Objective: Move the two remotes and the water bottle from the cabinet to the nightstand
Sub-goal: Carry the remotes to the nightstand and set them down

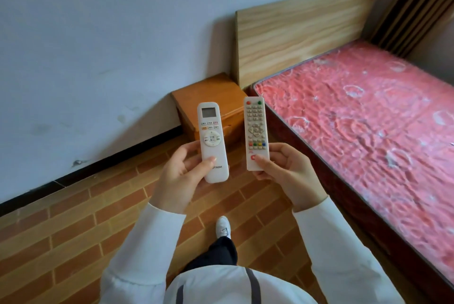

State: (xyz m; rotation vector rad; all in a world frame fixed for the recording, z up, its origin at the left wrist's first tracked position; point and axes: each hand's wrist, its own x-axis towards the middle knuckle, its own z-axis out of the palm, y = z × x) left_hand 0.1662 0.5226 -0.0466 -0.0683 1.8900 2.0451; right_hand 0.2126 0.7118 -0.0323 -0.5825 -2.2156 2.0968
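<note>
My left hand [180, 176] grips a white air-conditioner remote [211, 139] with a small screen and round pad, held upright. In my right hand [287, 171] is a slimmer white TV remote [256, 129] with grey keys and coloured buttons, also upright. Both remotes hang in the air in front of the orange-brown wooden nightstand [208, 93], which stands against the wall beside the bed's head. The nightstand's top looks bare where visible; its front is partly hidden behind the remotes. Neither the water bottle nor the cabinet is in view.
A bed with a pink plastic-wrapped mattress [368, 119] and a light wood headboard [294, 33] fills the right side. Brick-pattern flooring [86, 230] lies between me and the white wall [98, 46]. My white shoe [223, 226] steps forward below the hands.
</note>
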